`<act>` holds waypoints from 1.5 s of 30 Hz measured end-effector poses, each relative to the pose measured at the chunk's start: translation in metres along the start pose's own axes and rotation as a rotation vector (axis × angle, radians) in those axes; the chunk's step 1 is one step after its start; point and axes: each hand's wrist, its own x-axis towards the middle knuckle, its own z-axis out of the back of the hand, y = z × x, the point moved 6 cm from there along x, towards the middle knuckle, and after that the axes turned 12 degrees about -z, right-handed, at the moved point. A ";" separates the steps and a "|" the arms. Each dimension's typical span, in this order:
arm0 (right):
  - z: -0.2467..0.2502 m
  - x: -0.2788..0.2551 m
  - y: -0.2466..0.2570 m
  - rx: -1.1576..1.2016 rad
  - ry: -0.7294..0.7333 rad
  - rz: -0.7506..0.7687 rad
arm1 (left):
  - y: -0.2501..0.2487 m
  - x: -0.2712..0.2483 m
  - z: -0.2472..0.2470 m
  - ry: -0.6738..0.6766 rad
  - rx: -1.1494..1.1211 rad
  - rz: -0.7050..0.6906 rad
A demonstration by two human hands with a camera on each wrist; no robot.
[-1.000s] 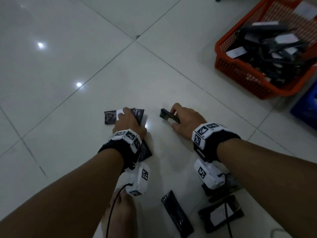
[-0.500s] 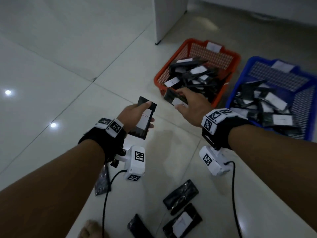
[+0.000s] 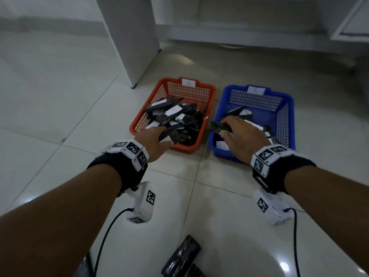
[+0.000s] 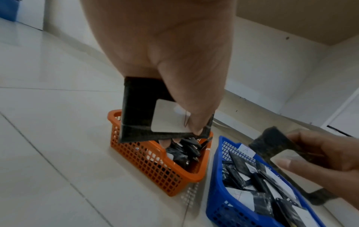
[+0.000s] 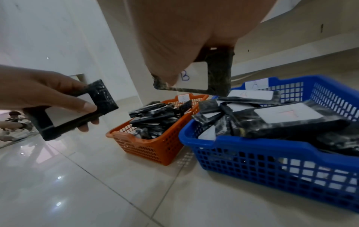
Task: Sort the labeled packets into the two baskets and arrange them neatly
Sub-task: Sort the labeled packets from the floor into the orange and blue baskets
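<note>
Orange plastic mesh forms the left basket (image 3: pixel 139 118), which sits on the tiled floor (image 3: pixel 60 108) just beside the blue basket (image 3: pixel 287 120), a narrow strip of tile between their rims. Both hold heaps of black packets with white labels. The left hand (image 3: pixel 153 141) hovers at the near rim of the orange basket, its grip closed on a black packet (image 4: pixel 136 113), thumb pressed on the white label; the mark on that label is too blurred to read. The right hand (image 3: pixel 239 136) is over the near left corner of the blue basket, fingers pinching a second packet (image 5: pixel 219 73) whose label seems to show a B. The blue basket's tag reads A. The packet pile (image 5: pixel 272 121) in the blue basket rises above its near rim, and the orange basket's pile (image 3: pixel 175 118) crowds the near and right side, leaving bare mesh at the far wall. A white cabinet leg (image 3: pixel 135 37) stands behind the orange basket. Open tile spreads to the left. More loose packets (image 3: pixel 183 256) lie on the floor near the person, between the forearms
</note>
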 end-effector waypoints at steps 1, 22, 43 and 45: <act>0.002 0.003 -0.006 0.001 -0.008 -0.002 | -0.001 0.009 -0.001 -0.009 0.015 -0.006; -0.091 0.155 0.140 -0.174 0.072 0.021 | 0.129 0.051 0.035 -0.337 0.015 0.028; -0.017 -0.025 -0.197 0.121 -0.207 -0.842 | -0.125 0.147 -0.086 0.008 -0.133 -0.472; -0.029 -0.031 -0.210 0.250 -0.128 -0.878 | -0.143 0.156 -0.096 0.023 -0.110 -0.503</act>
